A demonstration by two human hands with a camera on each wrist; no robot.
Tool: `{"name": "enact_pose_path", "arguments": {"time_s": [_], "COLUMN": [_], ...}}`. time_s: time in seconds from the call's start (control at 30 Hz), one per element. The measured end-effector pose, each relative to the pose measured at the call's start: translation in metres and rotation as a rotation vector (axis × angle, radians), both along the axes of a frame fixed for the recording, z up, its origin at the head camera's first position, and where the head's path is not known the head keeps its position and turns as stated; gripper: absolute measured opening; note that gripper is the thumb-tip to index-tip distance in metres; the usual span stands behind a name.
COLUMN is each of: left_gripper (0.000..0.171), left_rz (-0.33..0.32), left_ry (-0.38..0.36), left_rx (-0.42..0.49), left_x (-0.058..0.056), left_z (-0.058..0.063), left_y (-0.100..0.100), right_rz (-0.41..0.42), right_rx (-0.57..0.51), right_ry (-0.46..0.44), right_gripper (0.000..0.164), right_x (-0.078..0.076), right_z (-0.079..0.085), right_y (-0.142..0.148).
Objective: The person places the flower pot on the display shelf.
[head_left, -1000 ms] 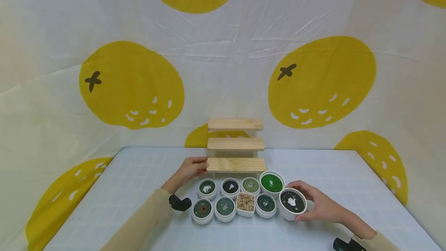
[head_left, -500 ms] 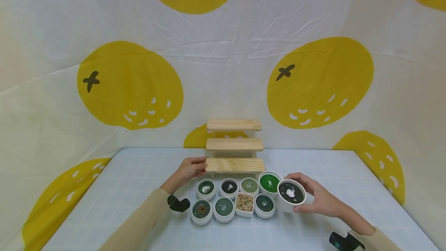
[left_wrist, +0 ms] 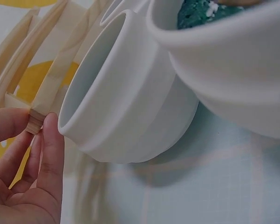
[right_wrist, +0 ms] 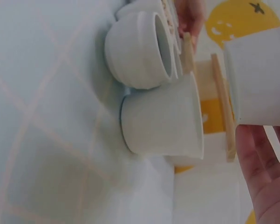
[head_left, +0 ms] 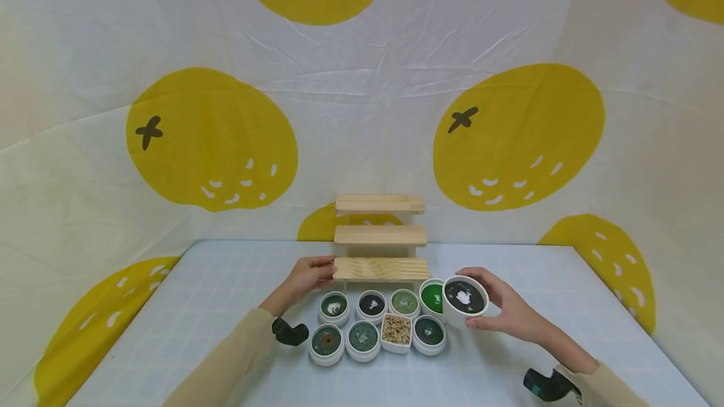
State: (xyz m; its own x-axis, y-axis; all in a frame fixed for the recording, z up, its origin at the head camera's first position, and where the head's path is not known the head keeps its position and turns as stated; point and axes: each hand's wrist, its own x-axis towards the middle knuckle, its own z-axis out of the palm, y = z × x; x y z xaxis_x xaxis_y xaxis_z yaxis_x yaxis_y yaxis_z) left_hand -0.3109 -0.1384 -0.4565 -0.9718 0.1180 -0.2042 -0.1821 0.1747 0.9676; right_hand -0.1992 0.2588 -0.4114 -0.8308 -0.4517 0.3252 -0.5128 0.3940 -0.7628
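Just off the wooden stand's [head_left: 381, 235] right end, on the near side: dark-filled pot [head_left: 465, 299], up off the surface [head_left: 198, 319], roughly upright, white flecks on the fill.
Right grip [head_left: 506, 311]: holding the dark-filled pot from its right side, thumb near, fingers on the far side.
Left grip [head_left: 308, 276]: narrow, pinching the left end of the lowest shelf [head_left: 381, 269] between thumb and fingers.
Green-filled pot [head_left: 432, 299]: on the surface, in front of the wooden stand's right end; overlapped by the held pot in the head view, but a gap between the two shows in the right wrist view.
Small round pots [head_left: 363, 336]: six, in front of the wooden stand, two loose rows.
Square pot [head_left: 396, 330]: among them, tan crumbly fill, in front of the wooden stand's right half.
Backdrop cloth [head_left: 367, 93]: behind the wooden stand, yellow fruit print.
Step in hand: seems to be carrying the dark-filled pot with the wooden stand braced.
Pot handling: hold the rim level so the fill stays put; lift the base over the green-filled pot's rim; thumb and fingers low enough to spare the fill.
Stand handling: light, steady pinch; no tugging or tipping the lowest shelf; left knuckles away from the nearest round pot.
Main risk: probably a knock against the green-filled pot.
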Motion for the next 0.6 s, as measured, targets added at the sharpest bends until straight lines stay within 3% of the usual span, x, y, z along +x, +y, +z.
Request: {"name": "enact_pose_path", "arguments": {"time_s": [0.2, 0.6], "left_gripper": [0.041, 0.043], "left_rz": [0.003, -0.015], "left_ry": [0.002, 0.023], "left_rx": [0.002, 0.012], "left_x": [0.002, 0.002], "left_z": [0.001, 0.0], "left_y": [0.0, -0.002], "right_rz": [0.006, -0.073], "right_rx": [-0.037, -0.045], "right_ry": [0.001, -0.06], "right_gripper": [0.07, 0.07], "right_x": [-0.006, -0.027], "right_z": [0.008, 0.02], "right_y": [-0.011, -0.035]}}
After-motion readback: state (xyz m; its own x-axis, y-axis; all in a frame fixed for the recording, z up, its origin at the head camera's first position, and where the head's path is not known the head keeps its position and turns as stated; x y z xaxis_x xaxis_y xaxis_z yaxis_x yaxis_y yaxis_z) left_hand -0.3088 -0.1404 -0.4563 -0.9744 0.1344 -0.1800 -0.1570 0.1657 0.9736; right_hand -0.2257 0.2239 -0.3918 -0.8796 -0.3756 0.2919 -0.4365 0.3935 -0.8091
